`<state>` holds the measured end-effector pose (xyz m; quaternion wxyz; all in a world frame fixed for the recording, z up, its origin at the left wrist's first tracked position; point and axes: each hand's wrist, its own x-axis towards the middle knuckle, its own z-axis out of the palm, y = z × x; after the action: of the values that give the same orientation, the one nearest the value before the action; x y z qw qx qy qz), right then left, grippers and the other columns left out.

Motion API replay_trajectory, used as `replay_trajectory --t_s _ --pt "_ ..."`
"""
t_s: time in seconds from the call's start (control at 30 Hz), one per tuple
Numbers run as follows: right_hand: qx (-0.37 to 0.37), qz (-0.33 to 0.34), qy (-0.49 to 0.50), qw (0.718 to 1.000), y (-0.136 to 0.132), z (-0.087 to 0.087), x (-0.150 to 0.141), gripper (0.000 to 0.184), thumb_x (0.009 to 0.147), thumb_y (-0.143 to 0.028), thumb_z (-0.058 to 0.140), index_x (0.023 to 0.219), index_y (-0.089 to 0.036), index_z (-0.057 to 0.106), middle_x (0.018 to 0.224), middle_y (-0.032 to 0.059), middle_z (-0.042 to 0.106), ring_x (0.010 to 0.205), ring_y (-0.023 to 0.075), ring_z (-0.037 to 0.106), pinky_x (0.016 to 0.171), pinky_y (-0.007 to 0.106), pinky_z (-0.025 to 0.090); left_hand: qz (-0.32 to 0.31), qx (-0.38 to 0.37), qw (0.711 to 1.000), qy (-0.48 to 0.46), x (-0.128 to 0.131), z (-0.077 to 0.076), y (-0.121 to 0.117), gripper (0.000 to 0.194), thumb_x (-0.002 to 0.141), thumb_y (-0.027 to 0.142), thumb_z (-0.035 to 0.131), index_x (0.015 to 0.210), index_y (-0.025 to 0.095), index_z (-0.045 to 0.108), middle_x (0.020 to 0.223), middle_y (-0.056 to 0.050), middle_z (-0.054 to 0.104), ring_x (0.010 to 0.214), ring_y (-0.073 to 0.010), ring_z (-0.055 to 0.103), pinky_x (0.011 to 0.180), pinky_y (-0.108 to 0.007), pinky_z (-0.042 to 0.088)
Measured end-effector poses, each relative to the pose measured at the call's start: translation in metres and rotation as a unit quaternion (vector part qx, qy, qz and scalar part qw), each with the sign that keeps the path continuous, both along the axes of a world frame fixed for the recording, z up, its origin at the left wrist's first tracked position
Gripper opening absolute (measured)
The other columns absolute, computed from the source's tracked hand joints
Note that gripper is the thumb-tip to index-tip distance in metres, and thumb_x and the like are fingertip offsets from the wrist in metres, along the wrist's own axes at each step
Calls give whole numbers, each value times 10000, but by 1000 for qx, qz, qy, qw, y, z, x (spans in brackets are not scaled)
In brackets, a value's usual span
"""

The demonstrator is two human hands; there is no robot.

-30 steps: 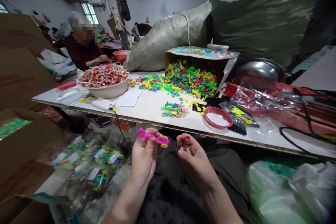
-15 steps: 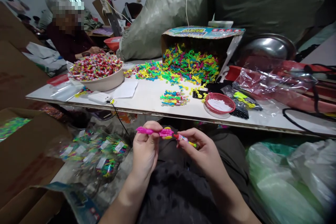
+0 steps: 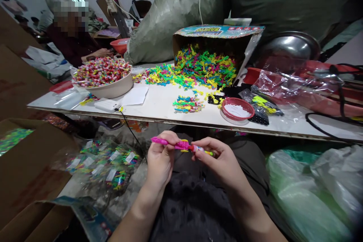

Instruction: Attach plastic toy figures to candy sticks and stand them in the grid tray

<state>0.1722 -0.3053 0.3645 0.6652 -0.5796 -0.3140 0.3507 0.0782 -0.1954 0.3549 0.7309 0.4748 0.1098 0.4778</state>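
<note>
My left hand [image 3: 162, 155] pinches a pink plastic toy piece [image 3: 181, 145] with yellow round parts near its right end. Between the thumb and fingers of my right hand [image 3: 216, 154] is a small candy tube [image 3: 198, 149] with a red tip and a yellow-green end. The red tip meets the right end of the pink piece, both held level above my lap. How far one fits into the other I cannot tell. On the table beyond lies a small stack of multicoloured toys [image 3: 187, 104].
An open cardboard box [image 3: 217, 32] spills coloured plastic pieces across the white table [image 3: 159, 107]. A beige basin [image 3: 113, 88] heaped with small candy tubes stands left, a red basket [image 3: 237, 109] right. Filled plastic bags [image 3: 104, 164] lie on the floor. Another person [image 3: 68, 41] sits at far left.
The gap between the pink piece and the candy tube has closed; the red tip now touches the pink piece. My left hand has shifted slightly right. The view has moved a little.
</note>
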Motion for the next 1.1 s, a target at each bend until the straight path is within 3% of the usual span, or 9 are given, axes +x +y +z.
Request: replay_trajectory --t_s 0.3,0.5,0.8,0.93,1.03,1.1 --pt "5 -1 24 1000 2 0 -1 265 675 -383 695 838 -176 671 656 26 653 595 128 600 561 225 478 -12 18 999 -25 -1 -1 1 221 658 386 693 662 183 605 699 10 497 654 -88 495 626 -204 458" --pt "-11 -3 0 1000 0 0 2 238 680 -367 690 829 -183 673 693 22 657 605 125 596 557 222 470 -48 64 997 18 -5 -7 6 165 694 345 672 706 191 614 732 0 519 707 -106 525 734 -263 485" --pt "-32 24 -41 998 1 -3 9 240 735 -381 632 829 -161 622 730 26 644 654 134 590 598 234 456 -73 18 996 49 3 -23 6 220 676 375 681 689 169 603 721 10 523 742 -93 538 924 -335 435" --pt "-24 71 -23 997 11 -21 16 249 772 -389 595 884 -167 575 757 28 650 744 145 597 696 258 445 -81 -19 994 65 8 -35 17 238 650 373 704 701 166 598 742 17 544 773 -101 568 945 -336 413" --pt "-22 131 -3 991 23 -43 24 246 768 -377 600 901 -178 547 797 30 652 804 154 596 729 268 432 -83 -67 986 125 11 -51 30 288 628 386 718 761 160 599 774 -1 582 792 -129 593 849 -293 457" --pt "-37 138 -46 989 31 -59 32 232 749 -374 615 856 -172 571 799 32 640 790 160 585 712 270 428 -87 -88 977 172 13 -64 38 339 640 376 711 884 170 599 878 -28 611 790 -133 603 784 -262 470"
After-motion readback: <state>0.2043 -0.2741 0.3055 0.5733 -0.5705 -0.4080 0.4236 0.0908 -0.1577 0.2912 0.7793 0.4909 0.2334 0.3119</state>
